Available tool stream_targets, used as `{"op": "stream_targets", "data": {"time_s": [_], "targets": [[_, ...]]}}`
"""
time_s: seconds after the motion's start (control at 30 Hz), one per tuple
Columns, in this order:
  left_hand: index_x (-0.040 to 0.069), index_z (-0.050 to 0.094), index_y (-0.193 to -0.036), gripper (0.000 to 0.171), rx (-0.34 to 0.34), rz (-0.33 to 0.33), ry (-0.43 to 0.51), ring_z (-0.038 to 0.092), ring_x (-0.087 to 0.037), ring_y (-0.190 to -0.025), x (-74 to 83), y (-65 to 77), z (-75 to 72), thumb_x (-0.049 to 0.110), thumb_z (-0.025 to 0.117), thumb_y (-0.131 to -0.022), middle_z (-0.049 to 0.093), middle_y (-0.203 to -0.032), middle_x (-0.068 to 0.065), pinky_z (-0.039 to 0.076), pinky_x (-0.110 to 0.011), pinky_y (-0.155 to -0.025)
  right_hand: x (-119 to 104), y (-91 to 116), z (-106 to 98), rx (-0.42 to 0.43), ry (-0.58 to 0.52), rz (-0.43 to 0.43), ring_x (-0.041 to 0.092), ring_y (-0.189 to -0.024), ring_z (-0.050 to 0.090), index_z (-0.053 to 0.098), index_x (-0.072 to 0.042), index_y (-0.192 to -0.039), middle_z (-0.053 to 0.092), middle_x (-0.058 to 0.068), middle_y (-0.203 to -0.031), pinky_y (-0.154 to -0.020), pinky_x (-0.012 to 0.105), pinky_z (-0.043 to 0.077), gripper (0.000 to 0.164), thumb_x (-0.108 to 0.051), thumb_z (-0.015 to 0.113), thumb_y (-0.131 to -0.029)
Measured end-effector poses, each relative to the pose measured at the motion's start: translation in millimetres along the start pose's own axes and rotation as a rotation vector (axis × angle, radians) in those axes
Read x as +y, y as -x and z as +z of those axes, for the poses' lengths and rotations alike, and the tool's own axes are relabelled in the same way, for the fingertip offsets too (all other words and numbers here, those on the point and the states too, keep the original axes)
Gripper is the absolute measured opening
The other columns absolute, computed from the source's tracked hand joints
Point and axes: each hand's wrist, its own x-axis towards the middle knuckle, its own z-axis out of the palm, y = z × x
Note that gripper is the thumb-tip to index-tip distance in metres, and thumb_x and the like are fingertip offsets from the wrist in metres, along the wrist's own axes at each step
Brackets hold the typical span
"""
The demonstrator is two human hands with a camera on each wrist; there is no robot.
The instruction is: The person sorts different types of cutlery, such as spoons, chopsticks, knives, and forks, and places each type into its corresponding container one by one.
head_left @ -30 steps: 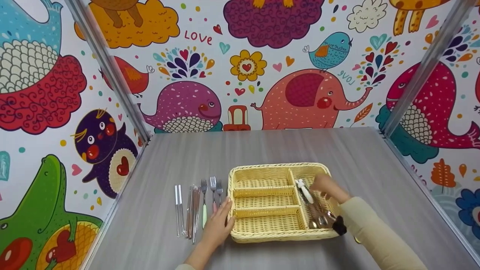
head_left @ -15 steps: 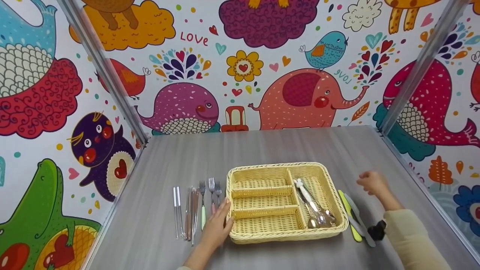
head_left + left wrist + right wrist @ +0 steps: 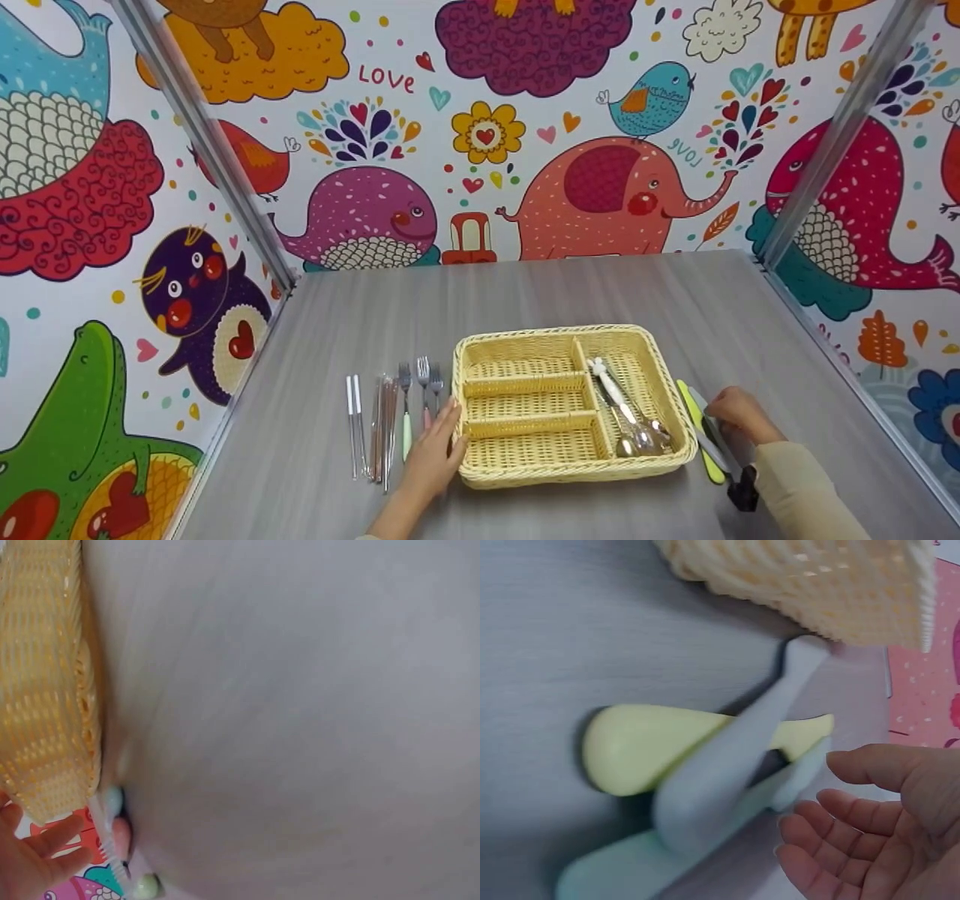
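Hanging half-curled, empty, is the right grip (image 3: pixel 742 415), knives (image 3: pixel 720 757) lying just beside it; left grip (image 3: pixel 433 452) is touching the basket (image 3: pixel 570 475), fingers extended.

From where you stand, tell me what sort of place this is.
Probably a small staged booth rather than a real kitchen: cartoon-printed panels wall the grey tabletop on three sides, metal posts mark its far corners, and a wicker basket sits between loose cutlery.

Cartoon animals (image 3: pixel 600 195) crowd the white walls (image 3: pixel 405 41)! Silver posts (image 3: pixel 211 154) line both corners, and a streaky grey tabletop (image 3: pixel 525 296) spreads below.
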Motion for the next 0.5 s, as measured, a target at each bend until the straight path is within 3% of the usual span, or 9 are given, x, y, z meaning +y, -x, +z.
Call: {"op": "stream_targets", "data": {"time_s": [0.23,0.5], "targets": [[0.006,0.043,-0.135,0.050,-0.027,-0.016,-0.004,0.036,-0.052,-0.121,-0.5,-1.4,0.8,0.025,0.052,-0.090,0.038,-0.143,-0.013,0.034,-0.061,-0.096,9.5,-0.7,8.0,0.007,-0.066,0.100,0.009,-0.042,0.036,0.040,-0.015,-0.053,0.037,-0.004,-0.047,-0.039,0.022,0.032,0.026,-0.004,0.053,-0.073],[0.006,0.042,-0.136,0.050,-0.036,-0.022,0.001,0.033,-0.053,-0.122,-1.1,-0.7,1.3,0.026,0.051,-0.091,0.037,-0.143,-0.014,0.033,-0.062,-0.096,13.9,3.1,10.9,0.064,0.039,0.066,0.013,-0.042,0.043,0.040,-0.012,-0.054,0.044,0.000,-0.048,-0.039,0.025,0.039,0.021,-0.003,0.046,-0.072]]}}
